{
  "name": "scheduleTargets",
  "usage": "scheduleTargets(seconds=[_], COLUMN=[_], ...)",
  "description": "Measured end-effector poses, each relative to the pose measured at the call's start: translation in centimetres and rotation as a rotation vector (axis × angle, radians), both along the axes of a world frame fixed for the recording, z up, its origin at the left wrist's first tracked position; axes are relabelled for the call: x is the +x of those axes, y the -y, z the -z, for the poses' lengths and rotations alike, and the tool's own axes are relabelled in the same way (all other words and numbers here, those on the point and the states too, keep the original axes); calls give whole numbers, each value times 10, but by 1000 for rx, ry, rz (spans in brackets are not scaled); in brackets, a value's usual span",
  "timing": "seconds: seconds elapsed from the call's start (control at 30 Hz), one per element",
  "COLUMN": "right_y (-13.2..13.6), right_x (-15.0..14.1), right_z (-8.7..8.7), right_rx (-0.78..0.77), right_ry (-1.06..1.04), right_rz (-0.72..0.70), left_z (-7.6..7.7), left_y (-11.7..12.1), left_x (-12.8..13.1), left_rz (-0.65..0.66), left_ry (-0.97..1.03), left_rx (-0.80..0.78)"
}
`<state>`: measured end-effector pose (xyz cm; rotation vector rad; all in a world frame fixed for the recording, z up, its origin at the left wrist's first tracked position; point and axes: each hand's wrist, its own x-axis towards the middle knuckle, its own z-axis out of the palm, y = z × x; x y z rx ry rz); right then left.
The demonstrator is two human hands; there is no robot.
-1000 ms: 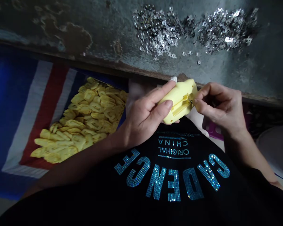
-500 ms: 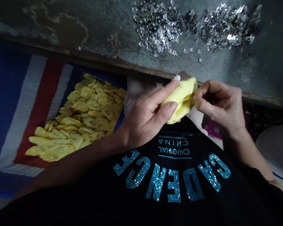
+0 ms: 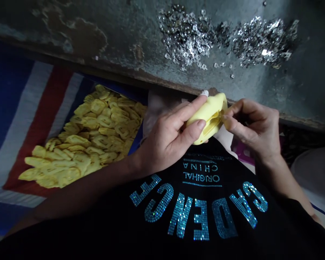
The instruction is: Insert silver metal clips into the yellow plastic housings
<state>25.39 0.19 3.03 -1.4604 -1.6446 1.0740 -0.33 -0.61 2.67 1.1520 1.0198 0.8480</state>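
Note:
My left hand [image 3: 168,135] grips a yellow plastic shell [image 3: 209,116] between thumb and fingers, just in front of the table edge and above my black shirt. My right hand [image 3: 250,124] is pinched at the slot on the shell's right side, thumb and forefinger pressed together on a tiny part that I cannot make out. Both hands touch the shell.
A pile of several yellow plastic shells [image 3: 86,137] lies on a striped blue, white and red sack [image 3: 24,115] at the left. Small shiny metal pieces [image 3: 219,38] are heaped on the worn grey table [image 3: 119,39]. A pink object [image 3: 242,150] and a white container [image 3: 314,173] are at the right.
The hands and the shell stay together. The shell has tilted slightly, so less of its slotted inside shows, and the right fingertips press closer into the slot. The view has shifted a little.

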Motion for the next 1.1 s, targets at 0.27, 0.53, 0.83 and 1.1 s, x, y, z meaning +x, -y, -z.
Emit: scheduleTargets(seconds=[0.27, 0.53, 0.83, 1.1], right_y=[9, 24, 34, 20], right_x=[3, 5, 25, 19], right_z=[-2, 12, 20, 15], right_rx=[226, 638, 554, 717], right_ry=[208, 561, 674, 543], right_rz=[13, -99, -108, -88], left_z=[-7, -3, -4, 5], left_y=[2, 0, 2, 4], left_x=[1, 0, 6, 13], left_rz=[-48, -76, -74, -71], left_ry=[92, 148, 169, 156], left_rx=[-121, -241, -253, -214])
